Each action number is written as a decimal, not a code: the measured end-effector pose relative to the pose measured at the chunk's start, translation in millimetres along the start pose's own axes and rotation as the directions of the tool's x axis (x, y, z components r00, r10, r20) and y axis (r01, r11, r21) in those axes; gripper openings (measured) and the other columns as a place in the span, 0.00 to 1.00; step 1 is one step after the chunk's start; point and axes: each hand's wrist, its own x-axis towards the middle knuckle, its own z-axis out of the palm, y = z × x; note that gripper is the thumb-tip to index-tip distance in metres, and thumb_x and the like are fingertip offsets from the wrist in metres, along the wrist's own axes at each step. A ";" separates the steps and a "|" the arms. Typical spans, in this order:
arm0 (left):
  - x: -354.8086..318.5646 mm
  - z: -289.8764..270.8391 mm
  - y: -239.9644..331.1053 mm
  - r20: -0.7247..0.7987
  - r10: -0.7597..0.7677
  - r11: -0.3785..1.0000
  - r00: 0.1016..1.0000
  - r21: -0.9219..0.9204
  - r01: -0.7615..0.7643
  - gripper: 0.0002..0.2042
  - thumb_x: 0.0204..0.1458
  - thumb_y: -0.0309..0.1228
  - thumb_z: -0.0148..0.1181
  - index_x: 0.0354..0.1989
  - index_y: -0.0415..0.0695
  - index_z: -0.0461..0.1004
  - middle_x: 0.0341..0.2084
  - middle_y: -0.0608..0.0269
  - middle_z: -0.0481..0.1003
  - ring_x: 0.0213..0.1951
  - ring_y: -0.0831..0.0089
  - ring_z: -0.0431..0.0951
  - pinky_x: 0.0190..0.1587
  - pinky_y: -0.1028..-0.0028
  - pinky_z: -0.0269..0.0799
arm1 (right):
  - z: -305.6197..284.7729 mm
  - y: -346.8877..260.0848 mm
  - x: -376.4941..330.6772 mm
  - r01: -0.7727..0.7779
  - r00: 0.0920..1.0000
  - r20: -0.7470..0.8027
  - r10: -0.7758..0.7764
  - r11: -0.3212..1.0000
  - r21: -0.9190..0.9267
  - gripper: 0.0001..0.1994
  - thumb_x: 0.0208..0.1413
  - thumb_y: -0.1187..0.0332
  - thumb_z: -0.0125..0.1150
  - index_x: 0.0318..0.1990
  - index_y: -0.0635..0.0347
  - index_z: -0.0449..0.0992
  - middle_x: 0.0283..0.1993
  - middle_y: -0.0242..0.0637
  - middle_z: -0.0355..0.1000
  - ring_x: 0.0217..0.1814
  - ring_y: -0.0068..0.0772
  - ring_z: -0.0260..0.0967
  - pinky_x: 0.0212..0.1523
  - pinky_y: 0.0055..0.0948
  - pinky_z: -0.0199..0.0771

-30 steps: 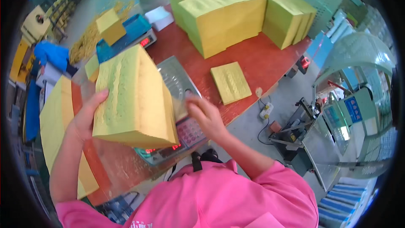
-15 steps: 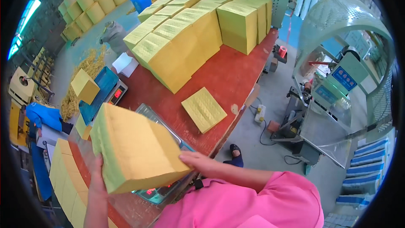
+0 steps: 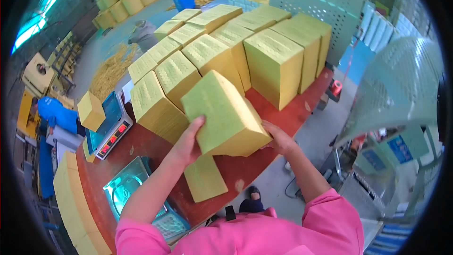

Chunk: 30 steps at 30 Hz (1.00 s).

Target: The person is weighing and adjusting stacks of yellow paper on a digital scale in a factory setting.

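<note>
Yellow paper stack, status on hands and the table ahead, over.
Left hand and right hand clamp yellow paper stack from both sides. Stack held above red table. Stacked rows directly behind; thin pile lies beneath.

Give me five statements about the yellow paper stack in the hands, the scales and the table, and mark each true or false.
1. Both hands hold one thick yellow paper stack, the left hand at its left side and the right hand at its right. True.
2. The stack rests on the near scale. False: it is held above the red table, and that scale's pan is bare.
3. A thin yellow stack lies on the table below it. True.
4. The far scale carries nothing. False: a yellow block is at its left end.
5. The stacks in rows behind are blue. False: yellow.
</note>
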 end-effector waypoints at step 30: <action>-250.8 -164.3 3.2 -0.469 0.606 0.786 0.643 0.480 -0.390 0.34 0.57 0.45 0.60 0.67 0.40 0.59 0.64 0.49 0.64 0.64 0.61 0.64 0.64 0.65 0.62 | 322.6 93.1 -72.4 0.347 0.664 0.744 -0.076 0.913 -0.216 0.11 0.59 0.74 0.51 0.45 0.69 0.75 0.42 0.42 0.77 0.42 0.30 0.74 0.48 0.28 0.72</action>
